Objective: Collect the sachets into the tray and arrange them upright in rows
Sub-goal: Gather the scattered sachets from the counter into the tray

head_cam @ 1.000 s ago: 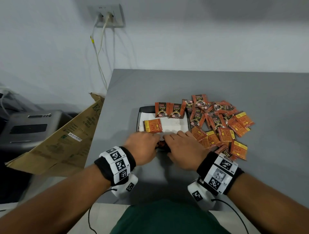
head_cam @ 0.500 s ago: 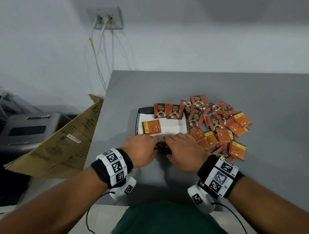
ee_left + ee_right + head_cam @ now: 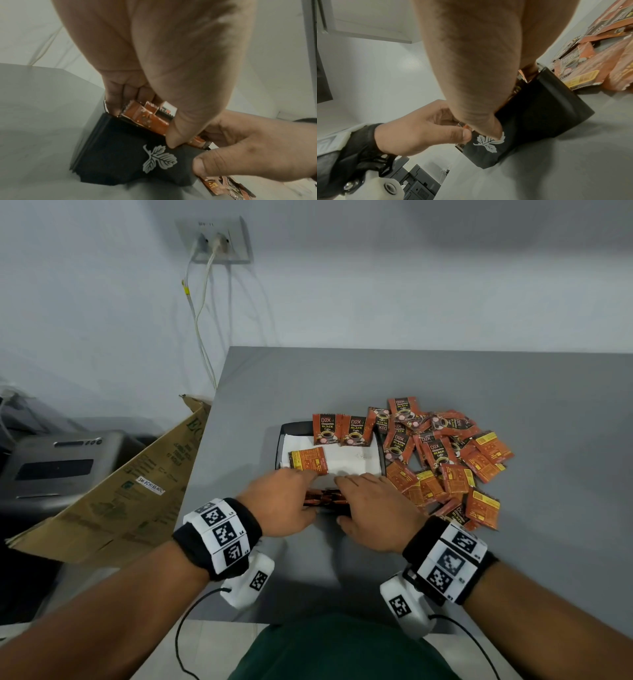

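A black tray [image 3: 291,429] lined with white paper sits on the grey table. Two orange sachets [image 3: 342,430] stand upright against its far wall, and one sachet [image 3: 308,461] lies flat at the left. A short row of sachets [image 3: 325,498] stands on edge along the near wall. My left hand [image 3: 284,503] and right hand [image 3: 373,508] hold that row from either end. In the left wrist view the fingers and thumb pinch the sachets [image 3: 145,119] above the tray wall [image 3: 120,155]. In the right wrist view my right thumb [image 3: 488,128] presses by the leaf logo [image 3: 488,143].
A loose pile of sachets [image 3: 445,460] lies on the table right of the tray, close to my right wrist. The table's left edge [image 3: 205,460] is near the tray, with a cardboard sheet [image 3: 113,498] and a grey printer [image 3: 51,463] beyond it. Cables hang from a wall socket [image 3: 215,241].
Both hands stay at the tray's near wall on the same row of sachets, with only slight shifts of the fingers. Nothing else has moved.
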